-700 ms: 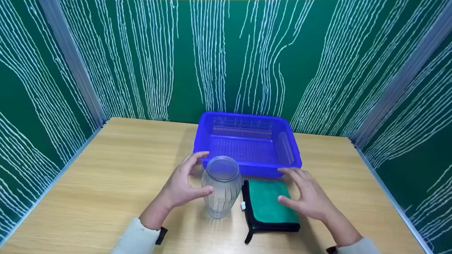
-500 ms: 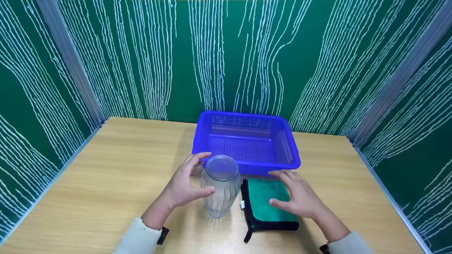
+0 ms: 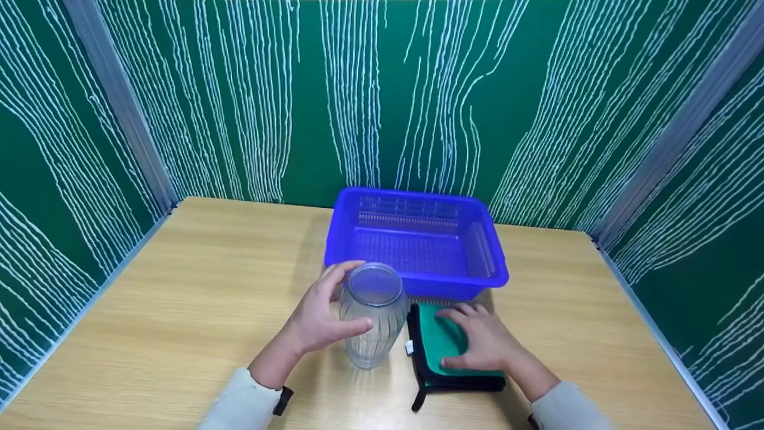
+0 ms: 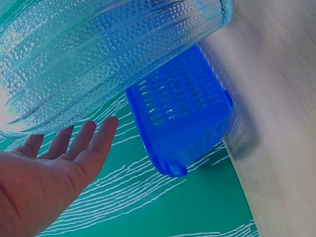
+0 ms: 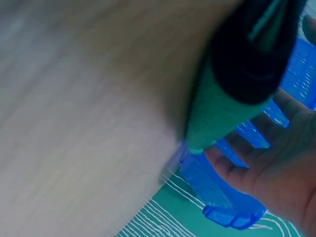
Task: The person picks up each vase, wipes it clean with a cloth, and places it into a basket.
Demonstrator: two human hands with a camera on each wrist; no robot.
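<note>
A clear ribbed glass vase (image 3: 385,325) stands upright on the table. My left hand (image 3: 316,322) is at its left side, thumb in front and fingers towards the back. In the left wrist view the fingers of that hand (image 4: 54,182) extend beside the vase (image 4: 98,64), without curling round it. To the right of the vase lies a folded green cloth (image 3: 433,340) with black edging, a loop and a white tag. My right hand (image 3: 486,340) is over the cloth with fingers spread. The right wrist view shows its fingers close to the cloth (image 5: 217,118); contact is unclear.
A blue plastic basket (image 3: 453,279) stands behind the vase and cloth, with nothing visible inside. The wooden table (image 3: 209,286) is enclosed by green panels (image 3: 310,89) with white wavy lines.
My right hand has moved left and down over the green cloth. My left hand has shifted slightly right, closer around the vase. The vase, cloth and basket stay put.
</note>
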